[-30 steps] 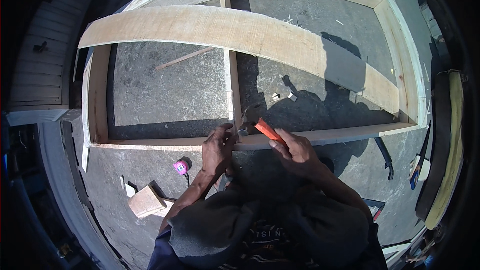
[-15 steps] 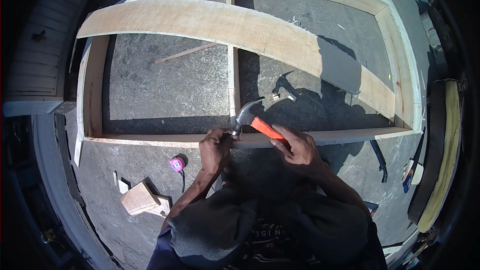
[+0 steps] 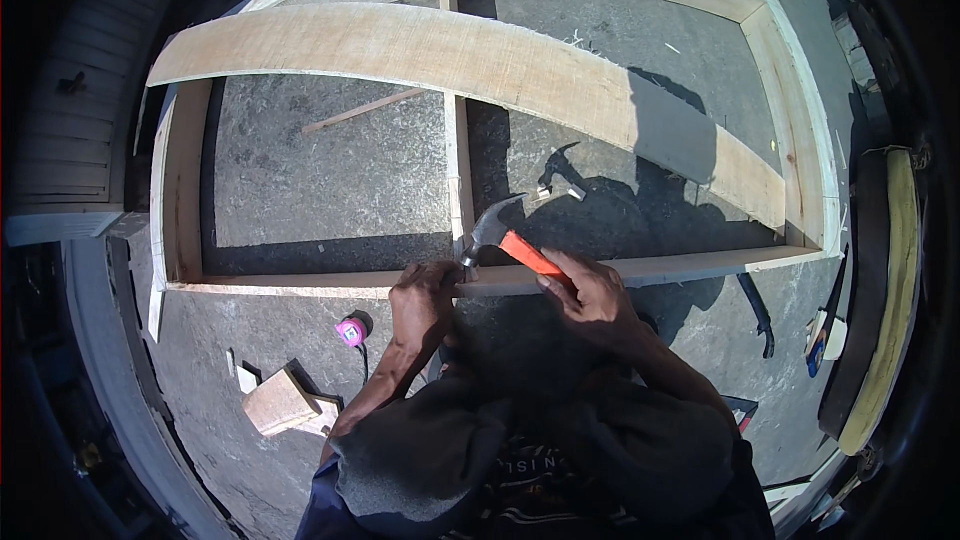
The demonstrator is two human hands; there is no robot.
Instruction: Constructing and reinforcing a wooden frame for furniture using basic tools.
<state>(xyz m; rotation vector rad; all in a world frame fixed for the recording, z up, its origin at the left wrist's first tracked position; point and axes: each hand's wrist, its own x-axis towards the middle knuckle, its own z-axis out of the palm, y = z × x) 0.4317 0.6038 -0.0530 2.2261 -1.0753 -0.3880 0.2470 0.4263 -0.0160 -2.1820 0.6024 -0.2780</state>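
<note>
My right hand [image 3: 592, 298] is wrapped round the orange handle of a claw hammer [image 3: 532, 258]. The hammer's grey head is down by the near rail of a wooden frame [image 3: 700, 265], close to where the upright middle divider [image 3: 456, 165] meets that rail. Beside the head, my left hand [image 3: 422, 302] rests on the rail with its fingers closed in a pinch. What those fingers hold, if anything, is too small to make out. A long wide board [image 3: 400, 40] lies slantwise across the top of the frame.
On the concrete at near left lie a pink tape measure [image 3: 351, 331] and some wood offcuts [image 3: 280, 402]. A dark curved tool [image 3: 757, 315] is at near right. Cushion-like long pieces [image 3: 880, 300] stand along the right. A thin strip [image 3: 362, 110] lies inside the frame.
The whole view has shifted slightly. Both hands and the hammer keep nearly the same place against the near rail.
</note>
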